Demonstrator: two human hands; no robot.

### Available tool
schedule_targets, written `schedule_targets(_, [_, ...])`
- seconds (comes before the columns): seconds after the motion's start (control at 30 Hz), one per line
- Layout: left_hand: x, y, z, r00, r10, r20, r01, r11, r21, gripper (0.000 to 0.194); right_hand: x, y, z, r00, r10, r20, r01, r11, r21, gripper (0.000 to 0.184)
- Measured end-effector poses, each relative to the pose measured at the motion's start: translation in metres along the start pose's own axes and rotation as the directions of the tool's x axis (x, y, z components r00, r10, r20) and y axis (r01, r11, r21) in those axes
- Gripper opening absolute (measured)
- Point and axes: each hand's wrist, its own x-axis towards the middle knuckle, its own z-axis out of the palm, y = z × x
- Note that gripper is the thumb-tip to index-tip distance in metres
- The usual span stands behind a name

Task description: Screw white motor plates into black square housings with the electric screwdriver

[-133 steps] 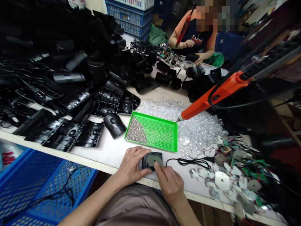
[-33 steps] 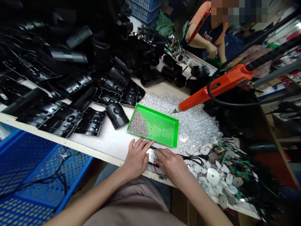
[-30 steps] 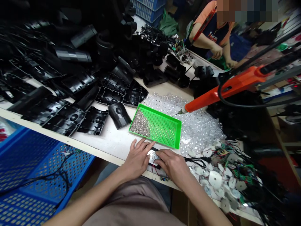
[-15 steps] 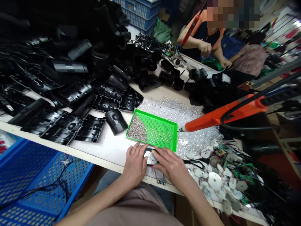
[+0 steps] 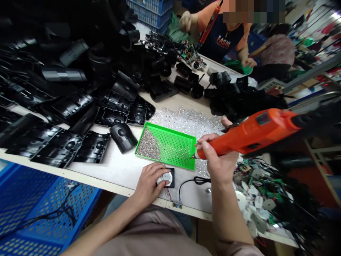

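My right hand is wrapped round an orange electric screwdriver. Its tip reaches the right end of a green perforated tray, where small silver screws are heaped at the left. My left hand is closed on a white round part set on a black square piece, pressed down at the table. Thin red wires run from it toward a small circuit board at the table's front edge. A coiled black cable lies to the right.
Black half-shells cover the left of the table, with one black shell beside the tray. Clear plastic pieces spread behind it. White discs and circuit boards pile up right. A blue crate stands below left. A co-worker sits opposite.
My right hand has left the white part and taken hold of the screwdriver, whose tip has moved left and down to the tray. My left hand stays on the part.
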Motion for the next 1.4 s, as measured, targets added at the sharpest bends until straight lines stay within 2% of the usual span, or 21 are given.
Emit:
schedule_targets(0.1, [-0.006,-0.003,0.007,0.997,-0.045,-0.064,0.042,0.998,-0.053,0.023,-0.003,0.007,-0.009,0.986,0.153,0.061,-0.164,0.93,0.329,0.051])
schedule_targets(0.17, [-0.007,-0.004,0.009,0.995,-0.064,-0.076,0.058,0.995,-0.082,0.023,-0.008,0.014,-0.009,0.975,0.206,0.079,-0.22,0.86,0.461,0.045])
schedule_targets(0.27, [-0.007,-0.004,0.009,0.994,-0.065,-0.09,0.056,0.994,-0.099,0.024,-0.017,0.028,0.0,0.973,0.229,0.035,-0.205,0.782,0.588,0.04])
schedule_targets(0.33, [-0.008,-0.003,0.009,0.993,-0.054,-0.102,0.045,0.995,-0.088,0.025,-0.022,0.037,0.009,0.98,0.199,0.018,-0.163,0.749,0.642,0.044])
schedule_targets(0.43, [-0.009,-0.001,0.009,0.99,-0.055,-0.129,0.048,0.997,-0.056,0.025,-0.026,0.048,0.022,0.986,0.166,0.015,-0.131,0.72,0.682,0.054])
schedule_targets(0.57, [-0.01,0.001,0.009,0.987,-0.067,-0.143,0.064,0.998,-0.028,0.024,-0.026,0.059,0.038,0.983,0.176,0.043,-0.162,0.741,0.652,0.061])
schedule_targets(0.73, [-0.009,0.001,0.008,0.988,-0.055,-0.147,0.053,0.998,-0.015,0.023,-0.024,0.074,0.051,0.969,0.199,0.147,-0.247,0.771,0.587,0.061])
schedule_targets(0.93, [-0.008,0.002,0.009,0.985,-0.047,-0.164,0.045,0.999,-0.015,0.022,-0.027,0.082,0.055,0.978,0.134,0.162,-0.207,0.742,0.638,0.054])
schedule_targets(1.1, [-0.008,0.001,0.009,0.986,-0.048,-0.16,0.046,0.999,-0.018,0.023,-0.023,0.072,0.055,0.978,0.124,0.17,-0.204,0.751,0.628,0.058])
schedule_targets(1.2, [-0.008,0.001,0.009,0.987,-0.051,-0.151,0.049,0.999,-0.019,0.024,-0.018,0.048,0.045,0.985,0.162,0.064,-0.166,0.756,0.634,0.061])
schedule_targets(1.27, [-0.008,0.001,0.009,0.989,-0.053,-0.141,0.051,0.998,-0.021,0.025,-0.019,0.028,0.037,0.986,0.166,0.004,-0.125,0.726,0.677,0.061])
schedule_targets(1.33, [-0.009,0.001,0.008,0.989,-0.053,-0.135,0.05,0.998,-0.026,0.025,-0.026,0.012,0.032,0.985,0.174,0.018,-0.134,0.684,0.717,0.063])
schedule_targets(1.4, [-0.009,0.001,0.008,0.99,-0.054,-0.134,0.05,0.998,-0.035,0.025,-0.037,0.002,0.032,0.975,0.211,0.067,-0.192,0.656,0.73,0.067])
